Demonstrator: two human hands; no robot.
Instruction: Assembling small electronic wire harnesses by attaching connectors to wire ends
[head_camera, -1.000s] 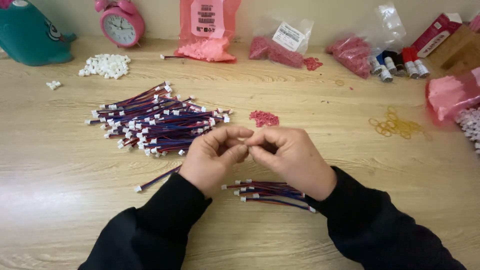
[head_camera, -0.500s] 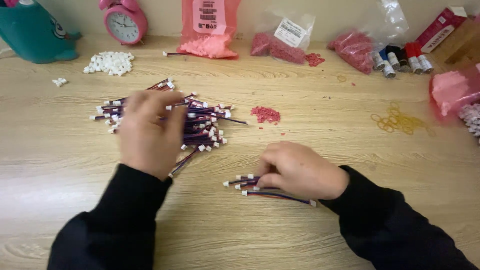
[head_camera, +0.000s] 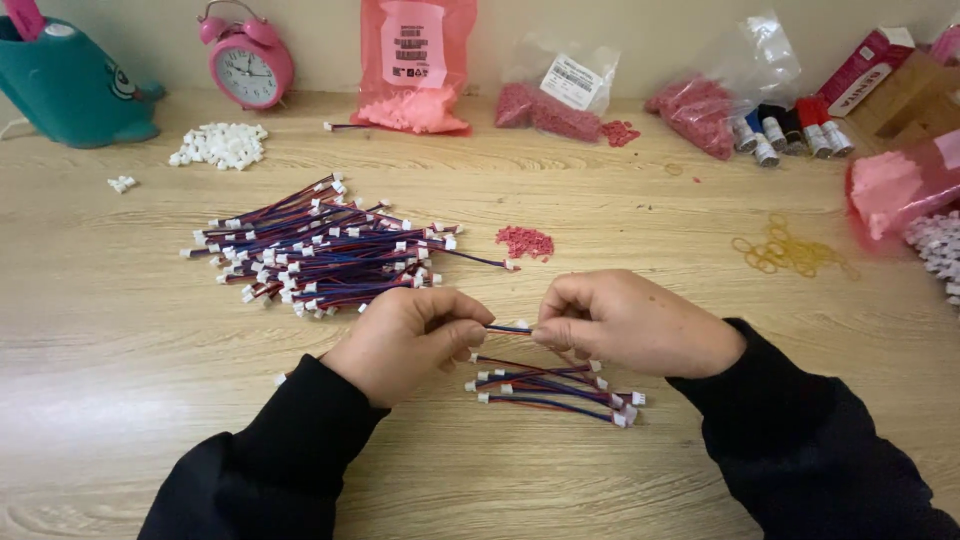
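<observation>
Between my fingertips now: one short red-and-blue wire lead (head_camera: 508, 328), pinched at each end by left hand (head_camera: 415, 335) and right hand (head_camera: 630, 322). Left has come back from the big pile (head_camera: 320, 250); small sorted bunch (head_camera: 555, 388) lies just below on the counter (head_camera: 120, 350).

sleeves: black, long, soft knit-like fabric | cuffs: plain, ending at both wrists | left hand (head_camera: 415, 335): bare, no rings | right hand (head_camera: 640, 322): bare, no rings, no watch
</observation>
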